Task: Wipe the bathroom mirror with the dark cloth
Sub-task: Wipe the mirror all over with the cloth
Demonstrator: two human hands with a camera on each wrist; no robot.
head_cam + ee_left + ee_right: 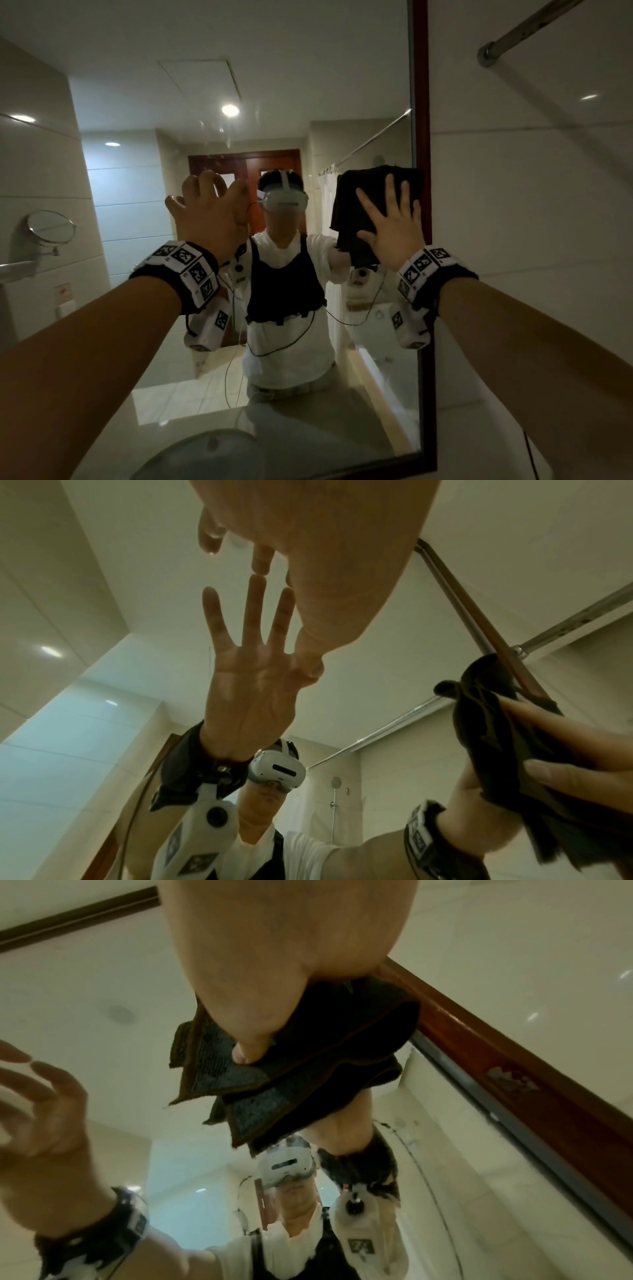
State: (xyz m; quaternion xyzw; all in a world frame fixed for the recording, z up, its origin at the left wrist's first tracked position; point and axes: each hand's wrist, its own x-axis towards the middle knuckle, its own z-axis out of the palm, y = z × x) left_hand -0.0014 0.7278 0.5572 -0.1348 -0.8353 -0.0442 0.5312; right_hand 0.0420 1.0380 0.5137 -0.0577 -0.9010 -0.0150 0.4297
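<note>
the dark cloth [359, 209] is looking brown-black, folded into several loose layers with stitched edges and a greyer looped weave showing on the faces turned to the right wrist camera [274, 1074]; its lower corners are hanging free below the palm. it is lying flat against the mirror [144, 387], up near the glass's right edge and just beside the reddish wooden frame [422, 137]. the right hand [394, 226] is pressing it there with the fingers straight and spread, the thumb [250, 1050] lying across the fabric, so the hand is flat on the cloth rather than curled round it. the left hand [212, 209] is raised at about the same height, well apart from the cloth, holding nothing; its fingers are spread and loosely bent, and in the left wrist view a fingertip [262, 566] is meeting its own reflection on the glass. the mirror is reflecting the person in a white top and dark vest with a white headset. below, the sink basin [205, 452] is showing only its pale rim, and whatever is in it cannot be told.
</note>
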